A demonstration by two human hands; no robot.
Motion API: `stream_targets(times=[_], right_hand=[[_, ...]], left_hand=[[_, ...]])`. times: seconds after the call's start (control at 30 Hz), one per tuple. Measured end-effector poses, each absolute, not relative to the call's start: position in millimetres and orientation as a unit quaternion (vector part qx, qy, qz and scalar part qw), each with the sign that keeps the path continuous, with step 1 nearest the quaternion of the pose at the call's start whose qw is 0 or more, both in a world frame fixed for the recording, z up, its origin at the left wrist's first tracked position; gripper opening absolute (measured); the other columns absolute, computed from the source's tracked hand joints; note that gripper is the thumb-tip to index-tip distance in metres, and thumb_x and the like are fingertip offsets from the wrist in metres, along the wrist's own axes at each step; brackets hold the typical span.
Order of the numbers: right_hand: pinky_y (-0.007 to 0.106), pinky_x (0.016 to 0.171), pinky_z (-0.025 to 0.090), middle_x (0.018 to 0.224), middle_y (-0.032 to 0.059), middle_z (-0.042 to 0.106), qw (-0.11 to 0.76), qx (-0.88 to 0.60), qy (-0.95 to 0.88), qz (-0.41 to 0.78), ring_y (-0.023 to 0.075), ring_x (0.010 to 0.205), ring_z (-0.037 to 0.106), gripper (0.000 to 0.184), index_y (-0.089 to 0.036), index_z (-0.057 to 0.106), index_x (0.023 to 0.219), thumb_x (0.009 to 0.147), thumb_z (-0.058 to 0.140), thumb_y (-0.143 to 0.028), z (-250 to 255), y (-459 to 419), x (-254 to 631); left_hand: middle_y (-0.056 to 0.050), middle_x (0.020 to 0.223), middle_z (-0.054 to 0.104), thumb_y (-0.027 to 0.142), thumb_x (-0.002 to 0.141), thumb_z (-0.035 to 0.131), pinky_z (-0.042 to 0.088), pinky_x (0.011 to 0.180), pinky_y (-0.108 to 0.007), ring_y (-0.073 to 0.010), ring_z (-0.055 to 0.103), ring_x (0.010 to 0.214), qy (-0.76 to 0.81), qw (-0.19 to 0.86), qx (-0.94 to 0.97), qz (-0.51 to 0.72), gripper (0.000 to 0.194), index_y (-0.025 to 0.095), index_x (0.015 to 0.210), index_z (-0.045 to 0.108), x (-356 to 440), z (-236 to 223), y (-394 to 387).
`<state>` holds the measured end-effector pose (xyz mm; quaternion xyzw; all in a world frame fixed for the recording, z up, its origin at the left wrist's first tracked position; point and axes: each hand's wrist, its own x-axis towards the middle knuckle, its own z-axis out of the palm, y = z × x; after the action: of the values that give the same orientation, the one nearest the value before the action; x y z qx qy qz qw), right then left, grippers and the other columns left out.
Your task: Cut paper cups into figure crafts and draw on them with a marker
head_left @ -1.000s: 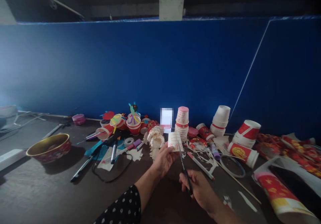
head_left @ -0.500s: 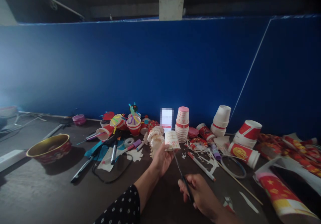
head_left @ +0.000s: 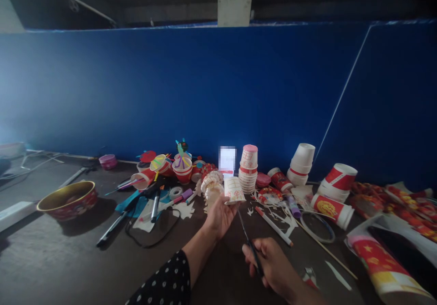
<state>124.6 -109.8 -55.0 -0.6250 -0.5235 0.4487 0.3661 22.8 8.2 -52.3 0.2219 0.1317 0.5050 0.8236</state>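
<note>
My left hand (head_left: 219, 217) grips a white paper cup (head_left: 233, 189) with red line drawings on its side, its mouth turned down. My right hand (head_left: 268, 261) is closed on the dark handles of a pair of scissors (head_left: 248, 239). The blades point up and away, their tips by the cup's lower rim; I cannot tell whether they touch the paper. Just left of the cup lies a bundle of curled, cream-coloured paper (head_left: 211, 184). Behind it stands a stack of upturned paper cups (head_left: 248, 170), the top one marked in red.
A gold-lined red bowl (head_left: 68, 200) stands at left, with markers (head_left: 155, 207) and a black cord nearer the middle. To the right lie a white marker (head_left: 275, 226), a thin wooden stick (head_left: 327, 249), a clear ring (head_left: 319, 227) and several cups (head_left: 331, 209). A blue partition (head_left: 211, 86) rises behind.
The cup has turned slightly in my left hand. My right hand and the scissors hold nearly the same place.
</note>
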Motion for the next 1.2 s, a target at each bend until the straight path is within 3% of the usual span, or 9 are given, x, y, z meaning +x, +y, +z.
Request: stream_targets(times=[0.53, 1.2], right_hand=[[0.019, 0.041, 0.026, 0.047, -0.0029, 0.046, 0.408, -0.609, -0.568, 0.373, 0.0071, 0.042, 0.038, 0.041, -0.015, 0.051, 0.055, 0.077, 0.047, -0.05, -68, -104, 135], [0.021, 0.047, 0.024, 0.048, -0.0054, 0.034, 0.432, -0.591, -0.598, 0.328, 0.0082, 0.049, 0.033, 0.039, -0.017, 0.04, 0.051, 0.078, 0.047, -0.045, -60, -105, 132]], left_hand=[[-0.008, 0.109, 0.059, 0.016, 0.075, 0.054, 0.035, 0.091, -0.034, -0.0203, 0.053, 0.101, 0.078, 0.813, 0.372, 0.44, 0.041, 0.018, 0.116, 0.049, 30, -58, -5], [-0.008, 0.116, 0.055, 0.017, 0.075, 0.056, 0.033, 0.094, -0.033, -0.0206, 0.05, 0.107, 0.079, 0.82, 0.385, 0.416, 0.041, 0.019, 0.116, 0.05, 29, -52, -11]])
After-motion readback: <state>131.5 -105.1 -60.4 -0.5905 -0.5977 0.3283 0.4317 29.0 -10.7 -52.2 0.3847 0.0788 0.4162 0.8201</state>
